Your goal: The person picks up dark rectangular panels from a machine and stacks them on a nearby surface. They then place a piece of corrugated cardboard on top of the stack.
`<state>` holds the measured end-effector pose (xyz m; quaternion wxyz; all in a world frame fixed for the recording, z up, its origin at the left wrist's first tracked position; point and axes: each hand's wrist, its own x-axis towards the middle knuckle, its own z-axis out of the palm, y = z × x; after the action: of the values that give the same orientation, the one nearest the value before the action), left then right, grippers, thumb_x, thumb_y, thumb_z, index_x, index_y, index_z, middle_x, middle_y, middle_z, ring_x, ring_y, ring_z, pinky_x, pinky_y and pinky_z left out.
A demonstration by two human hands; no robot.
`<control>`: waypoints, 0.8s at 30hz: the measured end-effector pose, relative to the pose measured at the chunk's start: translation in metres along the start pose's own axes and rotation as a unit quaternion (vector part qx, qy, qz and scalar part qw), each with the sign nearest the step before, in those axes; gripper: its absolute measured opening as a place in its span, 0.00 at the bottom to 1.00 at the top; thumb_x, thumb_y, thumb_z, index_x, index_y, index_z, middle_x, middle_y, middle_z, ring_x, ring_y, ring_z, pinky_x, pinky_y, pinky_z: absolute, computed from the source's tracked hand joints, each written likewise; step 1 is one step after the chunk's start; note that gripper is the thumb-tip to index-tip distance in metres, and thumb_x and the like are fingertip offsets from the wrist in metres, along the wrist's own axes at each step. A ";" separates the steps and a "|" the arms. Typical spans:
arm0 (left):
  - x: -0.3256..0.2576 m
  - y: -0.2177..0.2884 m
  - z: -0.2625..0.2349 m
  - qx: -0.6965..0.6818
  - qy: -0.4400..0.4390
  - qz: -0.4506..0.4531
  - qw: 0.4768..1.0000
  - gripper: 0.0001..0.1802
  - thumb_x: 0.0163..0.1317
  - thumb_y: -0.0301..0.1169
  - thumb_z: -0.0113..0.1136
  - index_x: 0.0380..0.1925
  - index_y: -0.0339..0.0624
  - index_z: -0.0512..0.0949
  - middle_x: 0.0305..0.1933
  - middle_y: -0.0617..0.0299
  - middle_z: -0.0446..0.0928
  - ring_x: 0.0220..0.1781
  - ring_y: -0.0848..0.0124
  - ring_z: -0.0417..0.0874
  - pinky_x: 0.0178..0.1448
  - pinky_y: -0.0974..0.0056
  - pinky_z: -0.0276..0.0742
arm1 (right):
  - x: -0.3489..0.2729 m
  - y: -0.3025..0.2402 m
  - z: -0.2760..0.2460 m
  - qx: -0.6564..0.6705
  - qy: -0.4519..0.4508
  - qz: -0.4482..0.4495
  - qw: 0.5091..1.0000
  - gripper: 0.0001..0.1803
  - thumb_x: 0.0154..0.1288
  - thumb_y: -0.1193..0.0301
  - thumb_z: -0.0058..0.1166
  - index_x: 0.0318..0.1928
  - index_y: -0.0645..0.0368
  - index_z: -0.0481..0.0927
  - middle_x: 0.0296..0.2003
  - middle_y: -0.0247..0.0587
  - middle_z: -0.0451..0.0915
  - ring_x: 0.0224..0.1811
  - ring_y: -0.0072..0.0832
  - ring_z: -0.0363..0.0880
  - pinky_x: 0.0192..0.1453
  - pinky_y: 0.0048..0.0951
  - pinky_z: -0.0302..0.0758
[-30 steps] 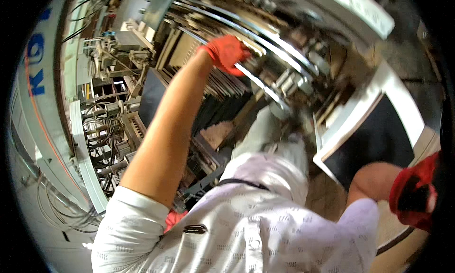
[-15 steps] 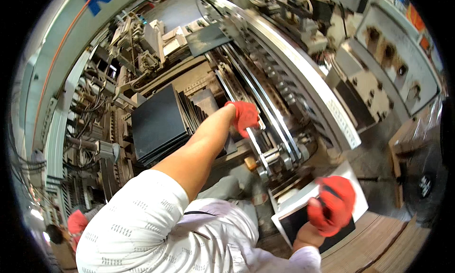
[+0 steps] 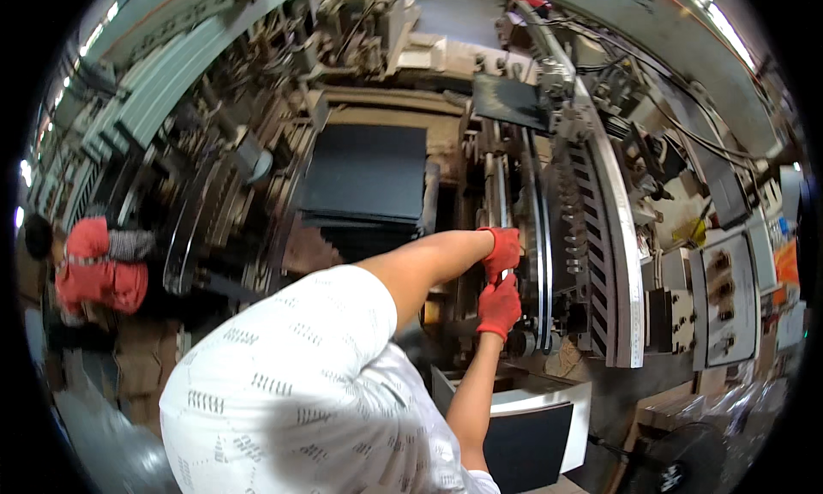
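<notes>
In a red glove, my left hand (image 3: 503, 247) is closed at the metal rails of the machine. Just nearer to me, my right hand (image 3: 499, 307), also red-gloved, is closed with its fingertips almost against the left. A small pale piece (image 3: 505, 275) shows between them; the gloves hide what each one grips. Long shiny rails (image 3: 542, 263) run away from me just right of both hands. A stack of black sheets (image 3: 364, 170) lies on the machine bed to the left. Below my right forearm stands a white-edged tray (image 3: 581, 413) with a black sheet (image 3: 527, 449) on it.
A person in a red top (image 3: 101, 267) is at the far left. A long pale beam (image 3: 633, 314) bounds the rails on the right. Further right stand a control panel (image 3: 729, 301) and a black round fan-like thing (image 3: 677, 464). Another dark plate (image 3: 510, 102) lies at the far end.
My right hand has moved up and left from above the tray to beside my left hand at the rails. My view has turned, so the machine appears more upright.
</notes>
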<state>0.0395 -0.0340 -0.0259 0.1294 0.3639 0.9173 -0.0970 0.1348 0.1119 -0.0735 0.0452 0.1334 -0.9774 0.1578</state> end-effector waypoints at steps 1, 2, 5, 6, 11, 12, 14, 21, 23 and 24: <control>-0.004 0.004 0.005 -0.009 0.020 -0.014 1.000 0.30 0.49 0.62 0.70 0.43 0.52 0.89 0.49 0.58 0.87 0.57 0.56 0.85 0.67 0.44 0.72 | 0.003 0.003 -0.005 0.050 -0.045 0.007 0.998 0.21 0.67 0.61 0.58 0.56 0.57 0.76 0.42 0.54 0.86 0.42 0.54 0.86 0.44 0.52 0.82; -0.012 0.013 0.017 -0.028 0.083 -0.054 0.995 0.29 0.49 0.58 0.71 0.45 0.53 0.87 0.51 0.59 0.85 0.60 0.56 0.82 0.68 0.43 0.70 | 0.004 0.000 -0.008 0.067 -0.053 0.004 0.996 0.23 0.67 0.59 0.58 0.58 0.57 0.76 0.44 0.55 0.86 0.45 0.56 0.85 0.47 0.54 0.81; -0.012 0.032 0.058 -0.072 0.267 -0.169 0.946 0.30 0.46 0.43 0.75 0.53 0.57 0.80 0.60 0.60 0.77 0.71 0.56 0.71 0.66 0.41 0.68 | 0.012 -0.007 -0.015 0.128 -0.068 0.005 0.989 0.25 0.68 0.56 0.57 0.60 0.56 0.77 0.48 0.57 0.86 0.49 0.59 0.83 0.51 0.56 0.79; -0.016 0.050 0.062 -0.066 0.342 -0.158 0.924 0.31 0.47 0.42 0.75 0.54 0.54 0.79 0.62 0.56 0.76 0.68 0.55 0.73 0.68 0.43 0.67 | 0.015 -0.001 -0.013 0.151 -0.072 0.015 0.986 0.26 0.68 0.55 0.57 0.60 0.56 0.78 0.49 0.57 0.86 0.50 0.60 0.83 0.52 0.57 0.78; -0.127 0.107 0.042 -0.334 0.305 -0.101 0.886 0.46 0.50 0.44 0.75 0.71 0.51 0.70 0.76 0.46 0.66 0.76 0.48 0.67 0.76 0.39 0.58 | 0.020 0.031 0.015 0.220 -0.081 -0.004 0.972 0.22 0.62 0.62 0.62 0.52 0.62 0.82 0.45 0.54 0.88 0.50 0.54 0.86 0.52 0.51 0.79; -0.157 0.107 0.049 -0.302 0.303 -0.133 0.894 0.46 0.50 0.46 0.75 0.72 0.52 0.69 0.76 0.46 0.66 0.76 0.48 0.66 0.76 0.39 0.57 | 0.013 -0.006 -0.020 0.267 -0.120 0.017 0.956 0.23 0.60 0.63 0.64 0.52 0.63 0.82 0.42 0.55 0.88 0.47 0.54 0.87 0.51 0.50 0.79; -0.212 0.102 0.043 -0.238 0.305 -0.173 0.906 0.48 0.51 0.49 0.75 0.73 0.55 0.68 0.77 0.47 0.66 0.78 0.49 0.64 0.77 0.37 0.54 | 0.016 0.021 0.006 0.230 -0.054 -0.006 0.972 0.19 0.60 0.64 0.63 0.47 0.63 0.83 0.37 0.55 0.87 0.42 0.52 0.87 0.47 0.49 0.78; -0.393 0.027 0.031 -0.077 0.256 -0.602 0.753 0.60 0.40 0.61 0.78 0.76 0.62 0.64 0.79 0.41 0.58 0.76 0.45 0.62 0.75 0.33 0.53 | 0.039 0.062 0.048 0.269 -0.138 0.045 0.952 0.19 0.61 0.69 0.58 0.49 0.68 0.83 0.32 0.56 0.86 0.35 0.49 0.84 0.42 0.47 0.75; -0.427 0.020 0.047 -0.173 0.220 -0.641 0.714 0.62 0.40 0.63 0.79 0.77 0.62 0.62 0.79 0.35 0.55 0.78 0.41 0.60 0.76 0.32 0.54 | 0.027 0.001 -0.002 0.234 -0.143 0.053 0.960 0.18 0.62 0.69 0.58 0.48 0.68 0.84 0.31 0.57 0.86 0.33 0.49 0.84 0.40 0.48 0.75; -0.420 0.004 0.054 -0.228 0.215 -0.624 0.716 0.64 0.40 0.64 0.79 0.78 0.62 0.61 0.80 0.32 0.53 0.79 0.39 0.59 0.77 0.31 0.54 | 0.031 0.019 0.017 0.259 -0.111 0.032 0.959 0.17 0.62 0.68 0.58 0.46 0.68 0.85 0.31 0.56 0.86 0.31 0.47 0.84 0.39 0.47 0.75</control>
<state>0.3456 -0.3158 0.0515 -0.0820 -0.3207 0.9336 0.1372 0.0987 0.1160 -0.0906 -0.1042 0.1262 -0.9057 0.3911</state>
